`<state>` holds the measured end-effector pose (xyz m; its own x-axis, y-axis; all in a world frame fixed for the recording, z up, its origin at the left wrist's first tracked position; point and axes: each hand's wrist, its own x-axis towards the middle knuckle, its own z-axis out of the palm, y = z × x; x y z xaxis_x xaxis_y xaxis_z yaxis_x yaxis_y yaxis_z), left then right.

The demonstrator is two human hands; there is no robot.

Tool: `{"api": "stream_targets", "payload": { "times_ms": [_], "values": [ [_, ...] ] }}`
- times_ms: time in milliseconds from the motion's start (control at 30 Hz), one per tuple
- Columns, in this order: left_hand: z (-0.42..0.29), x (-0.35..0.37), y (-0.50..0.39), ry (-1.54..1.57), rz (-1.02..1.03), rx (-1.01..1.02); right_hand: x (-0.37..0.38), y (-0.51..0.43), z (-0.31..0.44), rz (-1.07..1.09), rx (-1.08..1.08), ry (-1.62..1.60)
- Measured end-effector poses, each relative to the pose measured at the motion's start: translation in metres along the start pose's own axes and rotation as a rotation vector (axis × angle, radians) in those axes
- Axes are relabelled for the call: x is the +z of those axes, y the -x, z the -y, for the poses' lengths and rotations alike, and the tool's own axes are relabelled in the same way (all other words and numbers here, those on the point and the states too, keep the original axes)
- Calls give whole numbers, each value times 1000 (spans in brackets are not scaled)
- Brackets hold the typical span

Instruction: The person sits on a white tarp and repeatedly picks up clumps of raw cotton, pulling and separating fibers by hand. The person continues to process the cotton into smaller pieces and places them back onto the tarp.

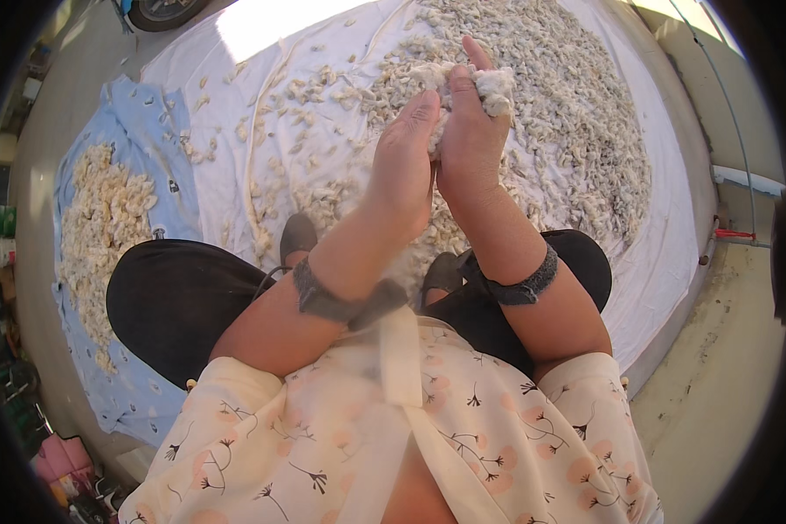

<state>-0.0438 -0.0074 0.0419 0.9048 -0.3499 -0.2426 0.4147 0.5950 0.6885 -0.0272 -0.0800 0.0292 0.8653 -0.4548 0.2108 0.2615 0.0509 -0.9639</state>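
My left hand (403,147) and my right hand (473,141) are raised in front of me, palms facing and pressed close together. Between them is a clump of raw cotton (495,93), its white tufts sticking out around my right thumb and past the fingers. Most of my fingers are hidden behind the hands and the cotton. Below and beyond them a wide layer of raw cotton (563,131) is spread over a white cloth (223,118), dense at the right and scattered in loose tufts at the left.
Left of me, a heap of yellowish cotton (105,209) lies on a light blue printed cloth (128,118). A wheel (164,12) stands at the far left edge of the white sheet. Along the right runs a pale wall (707,327) with a thin pipe (737,134).
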Motion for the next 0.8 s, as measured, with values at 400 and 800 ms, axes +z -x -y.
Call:
{"api": "stream_targets", "payload": {
  "times_ms": [400,800],
  "values": [
    [0,7,1,-77,17,79,-2,3,17,9,176,-27],
    [14,-5,-4,-232,162,168,-3,-3,10,-87,270,-107]
  ]
}}
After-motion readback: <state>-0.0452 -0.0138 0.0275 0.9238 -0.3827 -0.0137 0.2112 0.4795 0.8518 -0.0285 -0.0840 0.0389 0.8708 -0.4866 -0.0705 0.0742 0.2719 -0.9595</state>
